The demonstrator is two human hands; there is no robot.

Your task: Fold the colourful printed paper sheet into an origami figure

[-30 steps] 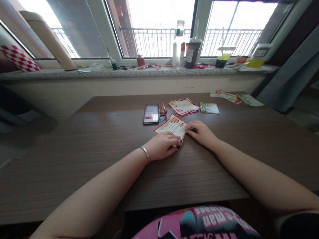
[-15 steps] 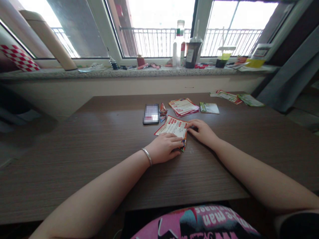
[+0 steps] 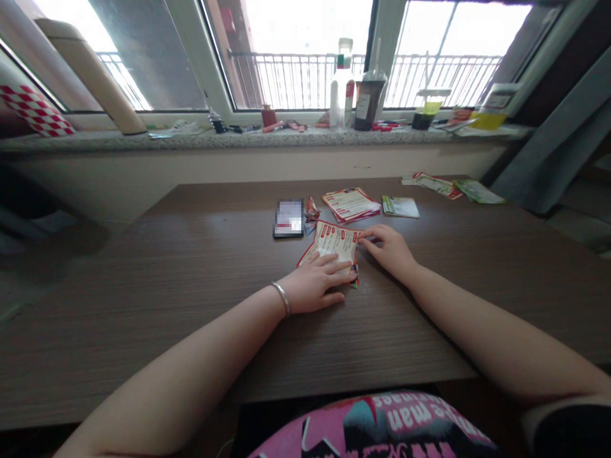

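Note:
A red and white printed leaflet (image 3: 333, 242), folded over, lies on the brown wooden table (image 3: 191, 267) in front of me. My left hand (image 3: 312, 285), with a silver bangle on the wrist, lies flat on the leaflet's near part, fingers stretched out. My right hand (image 3: 389, 249) presses its fingertips on the leaflet's right edge, fingers together. A small folded paper figure (image 3: 312, 210) stands just behind the leaflet, next to a dark phone (image 3: 289, 218).
A stack of similar leaflets (image 3: 352, 204) and a green card (image 3: 401, 206) lie further back. More papers (image 3: 451, 186) sit at the far right. The window sill holds a bottle (image 3: 342, 86), a dark drink cup (image 3: 369, 97), and small clutter.
The leaflet has been turned and folded further, its top edge now steeper. My left hand has flattened onto it, and my right hand has slid back along the right edge.

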